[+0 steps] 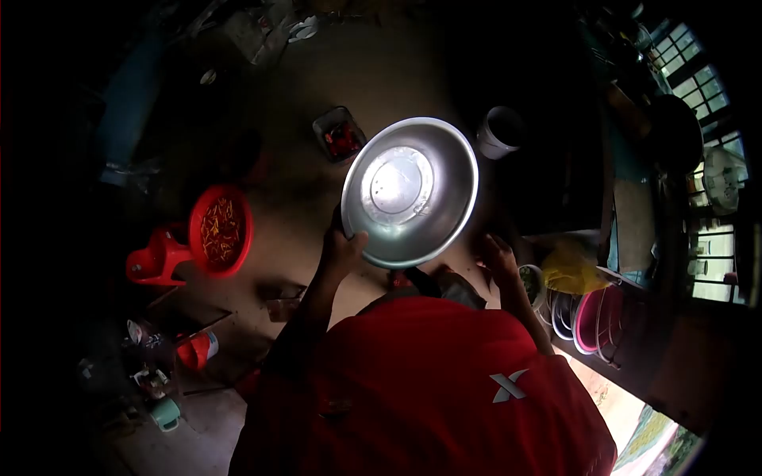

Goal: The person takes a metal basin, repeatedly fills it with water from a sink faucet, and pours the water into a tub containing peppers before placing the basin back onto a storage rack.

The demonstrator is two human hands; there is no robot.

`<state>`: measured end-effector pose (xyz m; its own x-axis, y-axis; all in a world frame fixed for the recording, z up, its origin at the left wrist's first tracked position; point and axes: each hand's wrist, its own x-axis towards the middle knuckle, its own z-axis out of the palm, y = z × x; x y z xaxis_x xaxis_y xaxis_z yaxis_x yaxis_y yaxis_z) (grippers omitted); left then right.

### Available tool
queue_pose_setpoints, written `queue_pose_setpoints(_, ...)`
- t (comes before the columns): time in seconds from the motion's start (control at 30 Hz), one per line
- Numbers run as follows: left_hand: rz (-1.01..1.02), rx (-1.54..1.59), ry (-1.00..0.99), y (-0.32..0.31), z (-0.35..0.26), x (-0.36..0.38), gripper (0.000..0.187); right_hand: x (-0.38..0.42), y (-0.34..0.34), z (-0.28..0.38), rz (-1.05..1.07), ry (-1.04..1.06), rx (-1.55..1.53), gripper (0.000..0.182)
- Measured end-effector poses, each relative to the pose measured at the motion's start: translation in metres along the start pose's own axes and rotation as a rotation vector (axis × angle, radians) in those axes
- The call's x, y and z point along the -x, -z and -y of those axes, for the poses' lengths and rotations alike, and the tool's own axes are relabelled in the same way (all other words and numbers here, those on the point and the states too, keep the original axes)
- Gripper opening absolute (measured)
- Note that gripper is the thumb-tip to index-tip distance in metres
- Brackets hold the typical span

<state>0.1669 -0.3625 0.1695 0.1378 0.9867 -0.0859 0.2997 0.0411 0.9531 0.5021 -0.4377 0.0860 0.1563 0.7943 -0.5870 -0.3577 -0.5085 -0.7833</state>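
A wide silver metal basin [448, 190] is tilted up in front of my body, with its inside facing me and light glinting off its flat bottom. My left hand [343, 252] grips its lower left rim, thumb over the inner edge and the other fingers hidden behind. Off to the basin's lower right, my right hand [496, 255] hangs apart from it, fingers loosely spread and nothing visible in them. Beyond the basin on the floor are a square container [332, 127] with red contents and a pale bucket [495, 145].
At left, a red basin [248, 230] of red and yellow pieces, perhaps chillies, rests by a red plastic stool [159, 262]. To the right, a rack [609, 349] holds several basins beside a yellow bag [573, 274]. A green cup [167, 414] lies at lower left.
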Motion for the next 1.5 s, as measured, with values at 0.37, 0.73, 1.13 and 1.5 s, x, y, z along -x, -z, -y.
queue_pose_setpoints(0.37,-0.45,0.338,0.265,0.094,0.031,-0.043,0.046,-0.125,-0.009,-0.042,-0.115,-0.464,0.405,0.011)
queue_pose_setpoints(0.73,-0.728,0.364,0.432,0.184,0.093,-0.043,0.025,-0.258,-0.14,0.019,0.001,-0.552,0.586,0.012)
queue_pose_setpoints(1.13,-1.288,0.577,0.437,0.262,0.146,-0.08,0.032,-0.437,-0.353,0.101,0.229,-0.468,0.463,0.022)
queue_pose_setpoints(1.5,-1.096,0.935,0.258,0.381,0.19,-0.257,0.02,-0.492,-0.434,0.138,0.171,-0.483,0.698,0.008)
